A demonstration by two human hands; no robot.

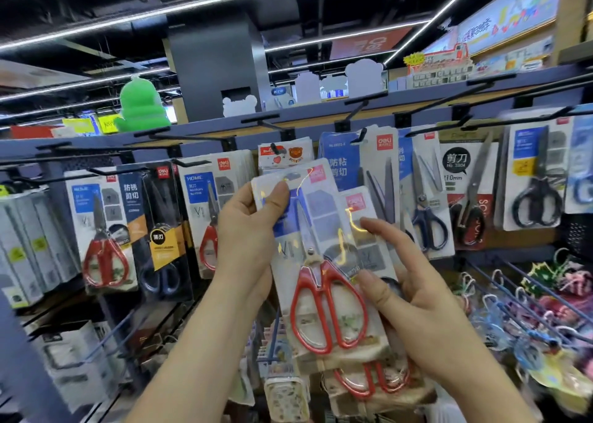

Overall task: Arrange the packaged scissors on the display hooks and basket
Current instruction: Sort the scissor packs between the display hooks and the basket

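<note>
While the left hand [253,230] pinches the front pack [321,262] by its top before the rack [205,126], the right hand [414,294] clamps the rear pack [362,203], perhaps several. Hanging is in hand: next, the front pack's slot must thread onto the matching hook [192,162].

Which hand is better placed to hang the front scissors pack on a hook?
Left hand: it pinches the front pack by its top edge; the right hand supports the remaining packs.
</note>
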